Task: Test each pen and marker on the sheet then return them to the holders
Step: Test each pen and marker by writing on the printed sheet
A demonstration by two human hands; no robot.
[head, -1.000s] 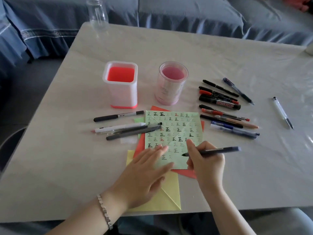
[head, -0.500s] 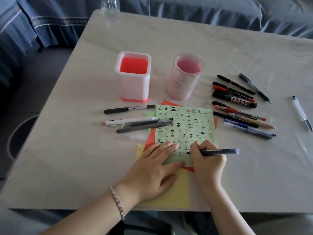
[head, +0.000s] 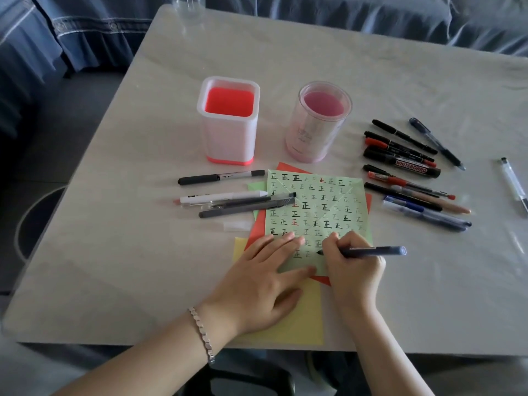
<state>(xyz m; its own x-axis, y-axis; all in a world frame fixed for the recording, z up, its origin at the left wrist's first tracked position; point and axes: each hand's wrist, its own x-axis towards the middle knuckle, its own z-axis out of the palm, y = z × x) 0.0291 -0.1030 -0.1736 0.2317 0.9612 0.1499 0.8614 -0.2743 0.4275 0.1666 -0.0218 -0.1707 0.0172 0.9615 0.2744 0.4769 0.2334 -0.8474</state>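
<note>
A pale green sheet (head: 317, 207) covered in small written characters lies on red and yellow paper near the table's front. My right hand (head: 353, 262) grips a dark blue pen (head: 374, 250), its tip down on the sheet's lower part. My left hand (head: 263, 281) presses flat on the sheet's lower left corner, fingers straight. Behind the sheet stand a square white holder with a red inside (head: 228, 120) and a round pink holder (head: 318, 121). Several pens and markers (head: 408, 172) lie to the right, and several more pens (head: 237, 200) to the left.
A clear pen (head: 514, 184) lies alone at the far right. A clear bottle (head: 188, 7) stands at the table's back edge. A small clear cap (head: 237, 225) lies left of the sheet. Blue sofa cushions (head: 371, 10) run behind the table.
The camera has tilted and moved closer, so everything sits lower and to the right in view. My right hand has shifted slightly on the sheet with the pen; the left hand keeps pressing the paper.
</note>
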